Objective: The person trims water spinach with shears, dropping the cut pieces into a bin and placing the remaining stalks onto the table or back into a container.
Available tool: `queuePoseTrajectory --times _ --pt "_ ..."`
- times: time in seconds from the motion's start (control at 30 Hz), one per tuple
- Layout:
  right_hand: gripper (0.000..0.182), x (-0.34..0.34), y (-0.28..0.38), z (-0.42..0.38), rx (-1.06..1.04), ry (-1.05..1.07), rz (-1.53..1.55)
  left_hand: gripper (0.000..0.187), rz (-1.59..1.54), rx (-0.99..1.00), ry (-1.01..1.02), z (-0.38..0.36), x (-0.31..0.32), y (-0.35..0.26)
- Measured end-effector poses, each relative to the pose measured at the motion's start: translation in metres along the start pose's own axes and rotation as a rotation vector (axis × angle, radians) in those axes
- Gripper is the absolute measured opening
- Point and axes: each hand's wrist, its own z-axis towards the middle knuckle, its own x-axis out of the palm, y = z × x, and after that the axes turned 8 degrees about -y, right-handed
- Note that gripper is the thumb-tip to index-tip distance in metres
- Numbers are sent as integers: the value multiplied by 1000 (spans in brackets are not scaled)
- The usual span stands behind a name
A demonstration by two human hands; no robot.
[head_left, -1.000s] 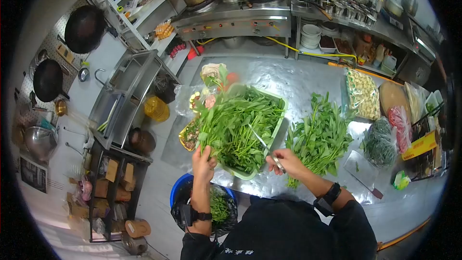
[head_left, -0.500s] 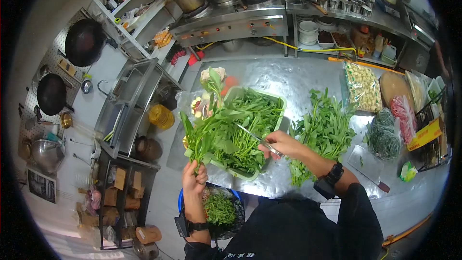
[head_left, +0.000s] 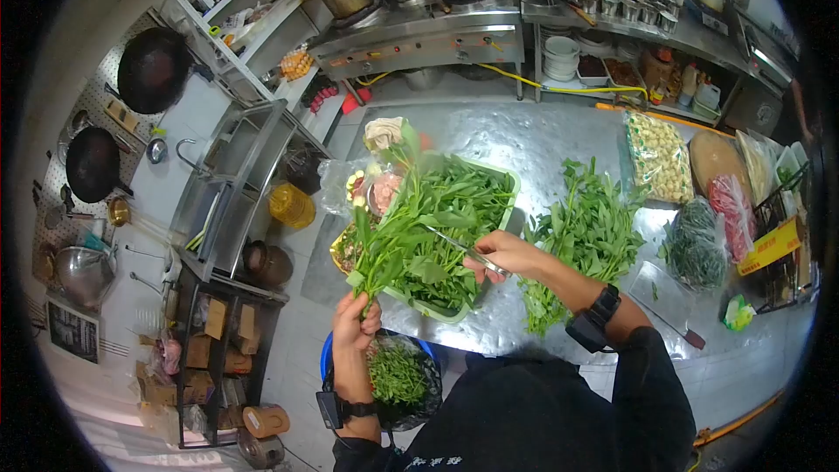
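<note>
My left hand (head_left: 357, 322) is closed round the stems of a bunch of leafy greens (head_left: 384, 245), whose tops lean over a light green basket (head_left: 514, 183). In my right hand (head_left: 500, 257) are metal scissors (head_left: 472, 253), their blades pointing left among the greens in the basket. Cut-looking stems and leaves (head_left: 463, 210) fill the basket. Right of it, a loose pile of leafy greens (head_left: 590, 227) lies on the metal table (head_left: 489, 129). Below my left hand, a blue bin (head_left: 327, 358) with a dark liner holds green scraps (head_left: 400, 376).
A cleaver (head_left: 669, 306) lies at the table's right, near bagged green strands (head_left: 696, 245), a bag of pale pieces (head_left: 655, 157) and a round board (head_left: 718, 162). A bowl of pinkish food (head_left: 383, 192) stands behind the basket's left side. Stoves (head_left: 419, 44) line the back.
My left hand has shifted slightly right, and the held bunch has swung right and lower over the basket, uncovering the pinkish bowl. The scissors have barely moved.
</note>
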Motion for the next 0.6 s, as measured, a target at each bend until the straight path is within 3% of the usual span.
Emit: queuePoseTrajectory --times 0.23,0.4,0.6 --pt "38 10 -31 -8 38 -55 98 7 -25 111 -233 13 7 5" --pt "39 18 -62 -14 75 -102 210 9 -89 108 -224 25 7 17" --pt "35 21 -62 -23 57 -242 136 12 61 44 -171 22 19 23"
